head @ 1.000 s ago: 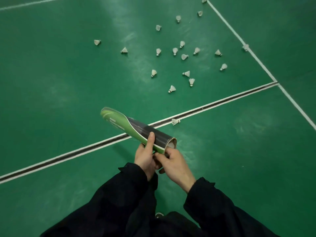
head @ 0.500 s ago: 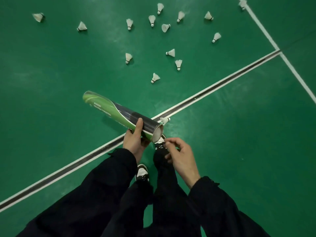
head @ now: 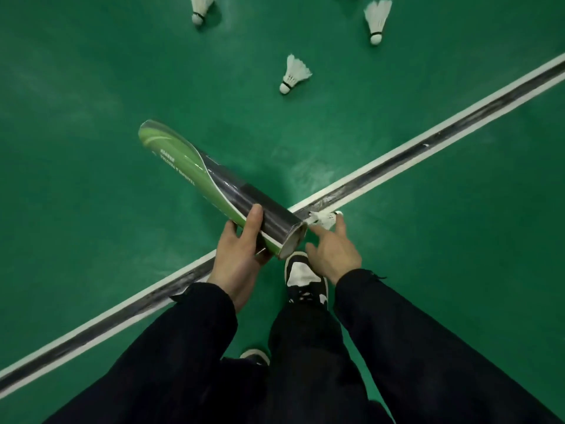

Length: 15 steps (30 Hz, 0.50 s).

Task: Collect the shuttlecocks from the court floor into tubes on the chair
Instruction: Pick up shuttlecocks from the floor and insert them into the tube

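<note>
On the line, feathered shuttlecock [head: 324, 220] under right hand [head: 334, 254].

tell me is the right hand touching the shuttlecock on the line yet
Cannot tell. In the head view the right hand has spread fingers reaching over the shuttlecock on the line, overlapping its feathers, but blur hides any contact.

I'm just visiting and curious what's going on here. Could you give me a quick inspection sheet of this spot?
Surface: green court floor crossed by a white-edged dark line.
Job's things: green and black cardboard tube, open end toward the person; white feather shuttlecock on the line; three more white shuttlecocks beyond.
Clutter: nothing seen.
Grippers: left hand grips the tube; right hand, fingers spread, reaches the shuttlecock on the line, not closed on it.
Cables: nothing seen.
Surroundings: black-and-white shoe, dark sleeves; no chair in view.
</note>
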Available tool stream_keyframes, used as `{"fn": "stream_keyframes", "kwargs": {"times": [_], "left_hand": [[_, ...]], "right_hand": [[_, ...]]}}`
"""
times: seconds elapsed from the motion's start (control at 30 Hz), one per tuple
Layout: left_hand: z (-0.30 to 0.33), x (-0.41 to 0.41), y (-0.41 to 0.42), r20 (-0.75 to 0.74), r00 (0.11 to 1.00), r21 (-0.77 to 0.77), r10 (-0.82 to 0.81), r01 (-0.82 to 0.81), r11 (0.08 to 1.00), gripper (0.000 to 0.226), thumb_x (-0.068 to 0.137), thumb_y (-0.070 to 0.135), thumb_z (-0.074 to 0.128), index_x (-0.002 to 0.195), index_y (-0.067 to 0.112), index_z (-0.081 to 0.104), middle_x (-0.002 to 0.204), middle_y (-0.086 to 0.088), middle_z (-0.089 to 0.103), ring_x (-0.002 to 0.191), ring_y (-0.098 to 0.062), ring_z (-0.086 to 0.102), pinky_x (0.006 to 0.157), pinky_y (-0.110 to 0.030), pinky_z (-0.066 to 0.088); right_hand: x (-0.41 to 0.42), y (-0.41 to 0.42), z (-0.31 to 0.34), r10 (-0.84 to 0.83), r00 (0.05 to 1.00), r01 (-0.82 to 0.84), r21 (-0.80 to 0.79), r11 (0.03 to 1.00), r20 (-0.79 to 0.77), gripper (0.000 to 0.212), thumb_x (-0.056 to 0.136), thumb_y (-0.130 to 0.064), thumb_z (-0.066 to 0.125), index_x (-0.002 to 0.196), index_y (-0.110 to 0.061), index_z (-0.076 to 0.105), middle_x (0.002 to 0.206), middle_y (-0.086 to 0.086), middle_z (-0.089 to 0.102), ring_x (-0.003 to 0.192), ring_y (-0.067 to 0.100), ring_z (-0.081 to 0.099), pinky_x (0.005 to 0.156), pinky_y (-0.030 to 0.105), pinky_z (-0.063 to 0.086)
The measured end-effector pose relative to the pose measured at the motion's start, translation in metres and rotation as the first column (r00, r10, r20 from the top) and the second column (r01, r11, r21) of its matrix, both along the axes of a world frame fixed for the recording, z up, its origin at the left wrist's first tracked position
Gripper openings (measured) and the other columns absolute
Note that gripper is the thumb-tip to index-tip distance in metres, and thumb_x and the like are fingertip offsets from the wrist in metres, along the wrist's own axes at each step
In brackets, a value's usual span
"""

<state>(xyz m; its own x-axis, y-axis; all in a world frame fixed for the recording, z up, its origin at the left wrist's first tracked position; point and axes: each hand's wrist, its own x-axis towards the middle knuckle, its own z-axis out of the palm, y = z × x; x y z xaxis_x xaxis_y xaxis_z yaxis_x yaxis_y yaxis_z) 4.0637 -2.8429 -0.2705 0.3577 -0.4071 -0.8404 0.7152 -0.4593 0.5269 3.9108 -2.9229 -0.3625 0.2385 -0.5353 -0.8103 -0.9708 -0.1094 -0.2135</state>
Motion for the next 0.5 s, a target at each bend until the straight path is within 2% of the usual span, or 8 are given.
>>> {"fn": "stream_keyframes", "kwargs": {"times": [0.03,0.1,0.2,0.23,0.3,0.37,0.43,0.5], "left_hand": [[-0.010,0.003,0.000,-0.002,1.000,0.005,0.000,0.000,1.000,0.063,0.085,0.048,0.067,0.132,0.007,0.054,0.110,-0.006,0.078,0.098,-0.018,0.074,0.085,-0.037,0.057],[-0.022,0.007,0.001,-0.015,1.000,0.023,-0.001,0.001,1.000,0.066,0.085,0.049,0.067,0.135,0.008,0.053,0.115,-0.007,0.078,0.101,-0.019,0.074,0.087,-0.038,0.057],[-0.013,0.014,0.000,-0.021,0.999,0.073,0.043,-0.041,0.996,0.069,0.085,0.049,0.067,0.138,0.007,0.052,0.119,-0.010,0.077,0.106,-0.021,0.074,0.092,-0.040,0.057],[-0.005,0.016,-0.002,-0.029,0.998,0.093,0.063,-0.061,0.994,0.068,0.087,0.048,0.066,0.139,0.006,0.051,0.119,-0.010,0.077,0.107,-0.022,0.074,0.092,-0.040,0.057],[0.022,0.020,-0.007,-0.048,0.995,0.114,0.091,-0.085,0.990,0.061,0.095,0.044,0.062,0.140,0.004,0.051,0.116,-0.008,0.078,0.102,-0.019,0.075,0.084,-0.036,0.060],[0.055,0.023,-0.015,-0.036,0.989,0.151,0.143,-0.136,0.979,0.054,0.101,0.042,0.058,0.138,0.002,0.054,0.111,-0.006,0.079,0.095,-0.016,0.075,0.077,-0.032,0.060],[0.096,0.023,-0.028,-0.031,0.982,0.184,0.185,-0.176,0.967,0.056,0.101,0.042,0.059,0.137,-0.001,0.056,0.113,-0.009,0.078,0.097,-0.018,0.074,0.083,-0.036,0.061],[0.143,0.015,-0.046,-0.046,0.978,0.202,0.205,-0.192,0.960,0.065,0.096,0.044,0.064,0.138,-0.005,0.056,0.123,-0.018,0.074,0.102,-0.024,0.071,0.093,-0.042,0.059]], "right_hand": [[-0.001,-0.002,-0.021,-0.003,0.999,0.003,0.012,1.000,-0.034,0.053,0.099,-0.036,0.051,0.151,-0.033,0.043,0.170,0.006,-0.007,0.126,0.037,0.056,0.102,0.045,0.051],[-0.005,-0.004,-0.045,-0.028,0.998,0.026,-0.020,0.999,-0.063,0.049,0.102,-0.036,0.050,0.149,-0.023,0.045,0.170,0.007,0.006,0.124,0.037,0.058,0.101,0.046,0.051],[-0.009,-0.004,-0.030,-0.231,0.967,0.249,-0.214,0.945,0.108,0.040,0.106,-0.033,0.046,0.141,-0.014,0.055,0.148,0.008,0.055,0.104,0.029,0.069,0.091,0.045,0.057],[-0.008,-0.006,-0.011,-0.377,0.902,0.418,-0.205,0.885,0.212,0.036,0.105,-0.031,0.049,0.136,-0.016,0.061,0.132,0.007,0.067,0.100,0.024,0.070,0.091,0.044,0.058],[-0.005,-0.009,0.047,-0.660,0.637,0.731,-0.039,0.681,0.399,0.020,0.100,-0.018,0.058,0.114,-0.022,0.072,0.111,0.000,0.074,0.095,0.009,0.071,0.091,0.032,0.059],[-0.001,-0.015,0.120,-0.760,0.415,0.850,0.086,0.520,0.500,0.027,0.096,-0.004,0.060,0.095,-0.029,0.070,0.097,-0.006,0.072,0.080,-0.007,0.067,0.078,0.016,0.057],[0.001,-0.019,0.188,-0.779,0.339,0.842,0.198,0.501,0.528,0.034,0.093,0.002,0.062,0.090,-0.030,0.069,0.092,-0.005,0.072,0.072,0.000,0.068,0.067,0.016,0.057],[0.005,-0.020,0.242,-0.769,0.388,0.786,0.254,0.564,0.508,0.037,0.092,0.003,0.065,0.089,-0.034,0.071,0.091,-0.002,0.074,0.074,0.023,0.066,0.069,0.035,0.059]]}}
